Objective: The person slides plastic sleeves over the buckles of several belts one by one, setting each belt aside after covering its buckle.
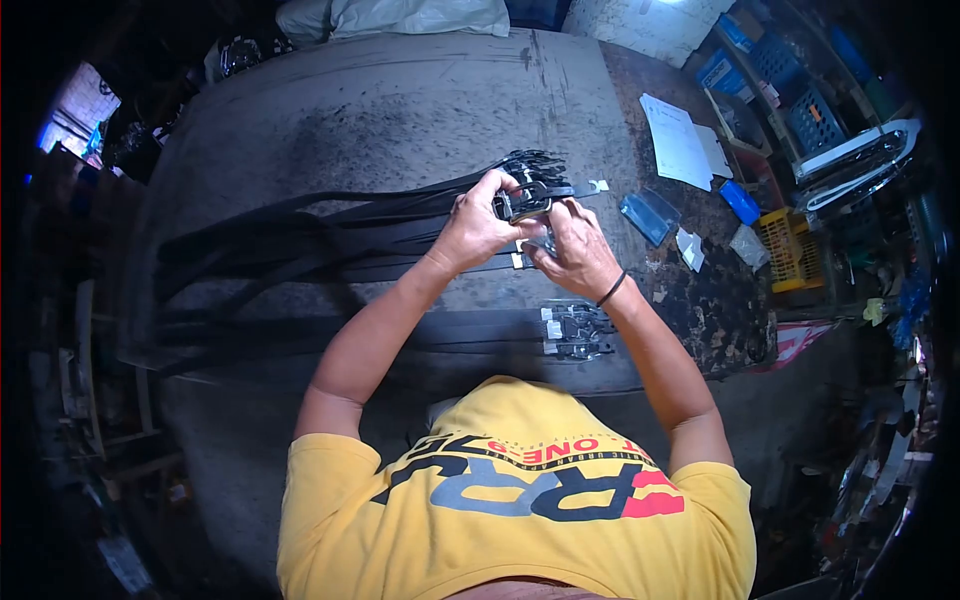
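Several long black straps (400, 240) lie across the dark table, their buckle ends bunched toward the middle. My left hand (480, 225) is closed round a black metal buckle (525, 203), thumb and fingers on its left side. From the right, my right hand (580, 245) has its fingers bent against the same buckle and the strap end at it. Just beyond my hands, more dark buckles (535, 162) sit in a pile. Closer to my body, a second group of straps (450, 330) ends in buckles with white tags (575, 330).
Papers (677, 140) lie at the table's right, with a clear blue box (650, 217), a blue object (739, 202) and a yellow basket (788, 250) nearby. Blue bins (812, 115) stand on the right shelf. White sacks (420, 16) rest along the far edge.
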{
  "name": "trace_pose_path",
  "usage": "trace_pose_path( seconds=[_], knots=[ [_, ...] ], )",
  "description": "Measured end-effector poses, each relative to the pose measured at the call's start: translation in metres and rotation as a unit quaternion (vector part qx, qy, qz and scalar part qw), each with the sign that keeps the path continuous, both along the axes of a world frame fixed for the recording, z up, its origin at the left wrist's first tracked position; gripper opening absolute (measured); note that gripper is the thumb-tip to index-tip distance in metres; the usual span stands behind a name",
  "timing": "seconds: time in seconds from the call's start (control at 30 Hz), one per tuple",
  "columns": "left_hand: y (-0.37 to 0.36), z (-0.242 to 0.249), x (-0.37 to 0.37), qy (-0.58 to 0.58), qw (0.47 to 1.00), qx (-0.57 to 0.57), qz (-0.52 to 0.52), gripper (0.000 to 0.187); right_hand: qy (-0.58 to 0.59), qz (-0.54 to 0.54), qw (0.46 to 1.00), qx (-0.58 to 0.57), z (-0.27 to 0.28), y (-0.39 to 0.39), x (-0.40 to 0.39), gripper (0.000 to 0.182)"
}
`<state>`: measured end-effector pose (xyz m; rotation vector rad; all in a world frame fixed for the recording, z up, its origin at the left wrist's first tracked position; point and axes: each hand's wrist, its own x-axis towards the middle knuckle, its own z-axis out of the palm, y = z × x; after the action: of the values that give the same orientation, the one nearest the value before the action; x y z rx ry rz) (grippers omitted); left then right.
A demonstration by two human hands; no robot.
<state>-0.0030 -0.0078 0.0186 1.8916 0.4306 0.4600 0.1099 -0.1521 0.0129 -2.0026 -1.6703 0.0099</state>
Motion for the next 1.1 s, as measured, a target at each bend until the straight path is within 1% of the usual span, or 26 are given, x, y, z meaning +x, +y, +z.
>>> trace_pose_path(
  seconds=[0.13, 0.2, 0.27, 0.3, 0.33, 0.4, 0.43, 0.5, 0.53, 0.6, 0.67, 0.73, 0.8, 0.97, 1.03, 1.1],
  knots=[
    [0.006, -0.003, 0.001, 0.001, 0.999, -0.017, -0.040, 0.045, -0.017, 0.007, 1.000, 0.016, -0.005, -0.006, 0.001, 0.034],
    [0.010, -0.001, -0.002, 0.000, 0.999, -0.019, -0.045, 0.044, 0.039, 0.028, 0.998, 0.027, -0.001, -0.009, 0.002, 0.032],
    [0.014, 0.006, -0.006, -0.005, 0.999, -0.006, -0.046, 0.044, 0.056, 0.024, 0.998, 0.016, 0.004, -0.012, 0.003, 0.030],
    [0.019, 0.005, -0.009, -0.017, 0.999, 0.025, -0.044, 0.045, 0.080, 0.013, 0.997, -0.006, 0.007, -0.015, 0.004, 0.030],
    [0.025, 0.008, -0.018, 0.008, 0.999, 0.019, -0.046, 0.048, 0.101, -0.003, 0.994, -0.028, 0.010, -0.021, 0.007, 0.030],
    [0.028, 0.012, -0.030, -0.013, 0.992, 0.120, -0.034, 0.050, 0.082, -0.017, 0.996, -0.014, 0.010, -0.028, 0.011, 0.030],
    [0.029, 0.016, -0.036, -0.015, 0.992, 0.118, -0.039, 0.050, 0.089, -0.020, 0.996, -0.021, 0.013, -0.031, 0.013, 0.030],
    [0.030, 0.019, -0.045, -0.001, 0.985, 0.168, -0.034, 0.053, 0.102, -0.021, 0.994, -0.029, 0.013, -0.037, 0.018, 0.031],
    [0.030, 0.018, -0.046, -0.001, 0.985, 0.167, -0.036, 0.053, 0.101, -0.023, 0.994, -0.030, 0.012, -0.039, 0.021, 0.031],
    [0.028, 0.018, -0.048, -0.022, 0.967, 0.253, -0.034, 0.055, 0.091, -0.031, 0.994, -0.061, 0.011, -0.041, 0.024, 0.033],
    [0.026, 0.018, -0.048, -0.015, 0.965, 0.259, -0.038, 0.056, 0.093, -0.027, 0.993, -0.067, 0.012, -0.043, 0.025, 0.035],
    [0.023, 0.015, -0.047, -0.019, 0.951, 0.308, -0.034, 0.056, 0.095, -0.025, 0.992, -0.074, 0.015, -0.045, 0.025, 0.036],
    [0.021, 0.015, -0.045, -0.026, 0.948, 0.316, -0.037, 0.055, 0.061, -0.018, 0.994, -0.083, 0.018, -0.047, 0.025, 0.036],
    [0.020, 0.014, -0.044, -0.027, 0.946, 0.319, -0.049, 0.053, 0.027, -0.029, 0.995, -0.092, 0.021, -0.050, 0.027, 0.036],
    [0.018, 0.015, -0.044, -0.037, 0.935, 0.350, -0.044, 0.051, 0.020, -0.031, 0.995, -0.094, 0.021, -0.050, 0.028, 0.036],
    [0.019, 0.010, -0.042, -0.041, 0.927, 0.370, -0.042, 0.051, 0.001, -0.032, 0.994, -0.107, 0.020, -0.049, 0.029, 0.042]
  ],
)
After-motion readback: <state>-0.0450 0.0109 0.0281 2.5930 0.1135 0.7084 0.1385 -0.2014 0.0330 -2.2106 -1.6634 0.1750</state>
